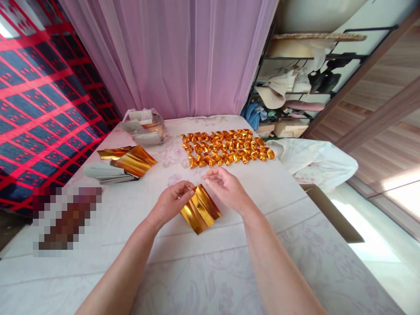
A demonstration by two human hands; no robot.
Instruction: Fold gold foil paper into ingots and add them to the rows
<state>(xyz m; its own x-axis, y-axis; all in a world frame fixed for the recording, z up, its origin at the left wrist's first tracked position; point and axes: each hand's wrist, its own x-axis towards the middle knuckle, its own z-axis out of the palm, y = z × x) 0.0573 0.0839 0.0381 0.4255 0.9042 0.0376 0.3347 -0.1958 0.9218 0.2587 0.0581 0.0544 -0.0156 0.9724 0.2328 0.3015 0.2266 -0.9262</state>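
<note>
A creased sheet of gold foil paper (201, 210) hangs tilted just above the cloth, its shiny face showing several lengthwise folds. My left hand (172, 199) is closed on its upper left edge, thumb over the foil. To the right of the sheet's top edge is my right hand (225, 186), fingers drawn together with the thumb; whether anything thin lies between the tips I cannot make out. Beyond both hands, folded gold foil pieces (226, 148) stand in several rows.
A stack of foil sheets (134, 162), some pale side up, lies at the left. Behind it sits a clear plastic bag (144, 127) of more sheets. A patterned white cloth (269, 271) covers the table. Past its right edge are a white plastic bag (321, 162) and a shoe rack (295, 94).
</note>
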